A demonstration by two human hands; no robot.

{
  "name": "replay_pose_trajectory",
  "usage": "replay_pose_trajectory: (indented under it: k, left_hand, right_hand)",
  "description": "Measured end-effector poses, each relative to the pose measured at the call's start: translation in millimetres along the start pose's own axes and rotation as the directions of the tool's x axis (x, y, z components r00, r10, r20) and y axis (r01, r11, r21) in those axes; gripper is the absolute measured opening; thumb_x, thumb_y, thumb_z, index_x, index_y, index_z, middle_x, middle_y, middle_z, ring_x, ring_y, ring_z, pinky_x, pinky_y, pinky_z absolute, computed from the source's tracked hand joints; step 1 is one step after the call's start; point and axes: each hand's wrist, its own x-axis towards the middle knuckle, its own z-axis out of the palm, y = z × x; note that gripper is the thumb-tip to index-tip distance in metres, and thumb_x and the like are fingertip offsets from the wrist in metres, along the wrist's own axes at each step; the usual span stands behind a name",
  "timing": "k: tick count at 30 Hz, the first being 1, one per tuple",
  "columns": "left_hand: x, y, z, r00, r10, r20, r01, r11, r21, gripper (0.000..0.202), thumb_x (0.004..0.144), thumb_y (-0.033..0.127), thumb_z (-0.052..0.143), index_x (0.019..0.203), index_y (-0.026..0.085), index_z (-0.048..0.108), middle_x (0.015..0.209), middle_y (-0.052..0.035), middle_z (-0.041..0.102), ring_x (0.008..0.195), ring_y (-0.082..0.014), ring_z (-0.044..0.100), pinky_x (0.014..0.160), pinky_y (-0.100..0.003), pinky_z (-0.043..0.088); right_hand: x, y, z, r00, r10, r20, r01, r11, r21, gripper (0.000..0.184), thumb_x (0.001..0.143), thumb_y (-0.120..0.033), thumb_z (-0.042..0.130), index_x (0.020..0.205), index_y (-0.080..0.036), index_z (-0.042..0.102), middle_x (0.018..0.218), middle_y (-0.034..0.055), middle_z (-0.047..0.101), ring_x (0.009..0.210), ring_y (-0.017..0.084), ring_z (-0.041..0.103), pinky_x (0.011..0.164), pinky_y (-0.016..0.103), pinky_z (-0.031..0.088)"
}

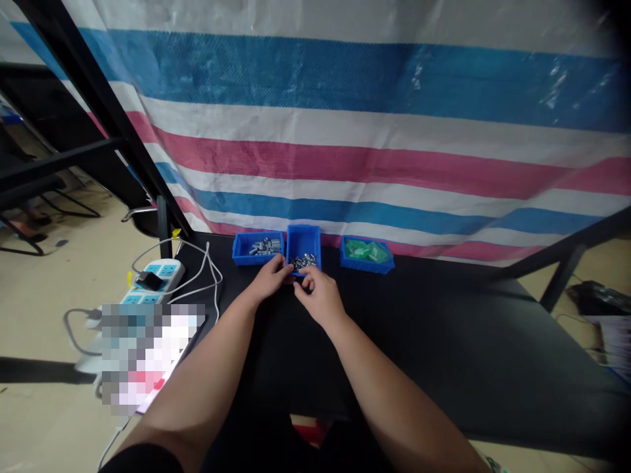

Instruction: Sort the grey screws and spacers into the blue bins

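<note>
My left hand (273, 276) is at the front left corner of the middle blue bin (303, 235), thumb and fingers pressed together. Whatever it may hold is too small to make out. Close beside it, my right hand (323, 295) has its fingers curled in front of the same bin's near edge. Its fingertips are partly hidden, so I cannot make out what is in them. Small shiny metal parts (306, 260) lie heaped at the near end of that bin. Left of it, another blue bin (241, 255) holds grey metal cylinders (266, 246).
A third blue bin (367, 266) with green plastic packets (365, 249) stands to the right on the black table (444, 335). At left are a power strip (165, 268), white cables (214, 276) and a blurred-out lit screen (158, 355). A striped tarp (345, 157) hangs behind.
</note>
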Motion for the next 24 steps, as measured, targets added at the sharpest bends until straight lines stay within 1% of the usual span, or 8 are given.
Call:
replay_pose_trajectory:
  k: [2,6,9,13,16,19,22,24]
  left_hand:
    - [-0.5,-0.1,-0.4,0.999,0.044,-0.016,-0.043,0.996,0.077,0.037,0.083,0.048,0.071,0.081,0.021,0.046,0.073,0.0042,0.056,0.071,-0.0150,0.063,0.068,-0.029,0.053]
    - [-1.6,-1.6,0.3,0.999,0.031,-0.010,-0.030,0.998,0.048,0.035,0.087,0.049,0.066,0.084,0.021,0.045,0.071,0.0045,0.057,0.071,-0.0169,0.066,0.068,-0.029,0.052]
    - [-1.4,-3.2,1.2,0.999,0.037,-0.015,-0.036,0.998,0.045,0.034,0.088,0.049,0.066,0.086,0.021,0.047,0.073,0.0036,0.060,0.073,-0.0174,0.068,0.069,-0.029,0.053]
    - [-0.3,-4.1,2.8,0.999,-0.013,-0.033,0.013,1.000,-0.003,0.037,0.085,0.049,0.070,0.086,0.021,0.045,0.073,0.0050,0.056,0.073,-0.0175,0.070,0.068,-0.029,0.054]
    - [0.1,-3.4,3.1,0.998,-0.056,-0.027,0.054,0.996,-0.064,0.042,0.081,0.051,0.073,0.084,0.021,0.043,0.074,0.0066,0.051,0.072,-0.0164,0.069,0.071,-0.032,0.058]
    - [-0.2,-1.2,1.5,1.000,-0.012,-0.009,0.012,1.000,-0.008,0.042,0.082,0.051,0.072,0.083,0.021,0.043,0.074,0.0064,0.050,0.069,-0.0137,0.064,0.071,-0.032,0.058]
    - [-0.8,1.5,0.2,0.999,0.045,0.007,-0.046,0.997,0.059,0.041,0.082,0.051,0.071,0.081,0.020,0.045,0.073,0.0056,0.050,0.069,-0.0119,0.058,0.070,-0.029,0.056]
    - [-1.2,2.6,0.7,0.999,0.026,0.027,-0.027,0.999,0.027,0.042,0.081,0.052,0.072,0.081,0.021,0.043,0.076,0.0051,0.052,0.071,-0.0127,0.059,0.072,-0.032,0.058]
  right_hand:
    - [-5.4,-8.3,4.0,0.985,-0.055,0.161,0.070,0.994,-0.086,0.013,0.086,-0.023,0.065,0.098,-0.021,0.069,0.073,-0.0003,0.066,0.072,0.017,0.062,0.072,0.028,0.050]
    - [-11.2,-20.1,22.0,0.926,-0.088,0.368,0.175,0.962,-0.211,0.014,0.088,-0.027,0.069,0.100,-0.020,0.072,0.089,0.0048,0.070,0.084,0.020,0.064,0.078,0.031,0.049]
    - [-10.3,-20.8,37.0,0.920,-0.097,0.380,0.213,0.937,-0.278,0.016,0.091,-0.029,0.066,0.100,-0.019,0.074,0.099,0.0080,0.070,0.093,0.023,0.064,0.085,0.034,0.049]
    - [-10.9,-19.2,39.7,0.927,-0.087,0.364,0.208,0.929,-0.307,0.015,0.091,-0.023,0.061,0.094,-0.019,0.075,0.091,0.0070,0.071,0.086,0.021,0.066,0.080,0.032,0.049]
    - [-14.2,-19.0,27.4,0.889,-0.190,0.417,0.268,0.954,-0.136,0.008,0.084,-0.017,0.066,0.082,-0.020,0.073,0.077,0.0021,0.070,0.072,0.017,0.065,0.071,0.027,0.048]
    - [-14.2,-15.5,14.3,0.910,-0.324,0.257,0.306,0.946,0.109,0.010,0.085,-0.015,0.066,0.081,-0.022,0.071,0.075,0.0003,0.070,0.070,0.015,0.065,0.070,0.026,0.051]
    - [-7.8,-5.5,7.7,0.982,-0.165,-0.094,0.179,0.969,0.170,0.015,0.092,-0.023,0.062,0.104,-0.022,0.072,0.091,0.0042,0.074,0.075,0.017,0.068,0.073,0.029,0.055]
    - [-2.6,3.6,4.4,0.982,-0.052,-0.181,0.084,0.981,0.173,0.030,0.092,-0.027,0.064,0.122,-0.022,0.067,0.091,0.0043,0.073,0.071,0.017,0.067,0.071,0.030,0.057]
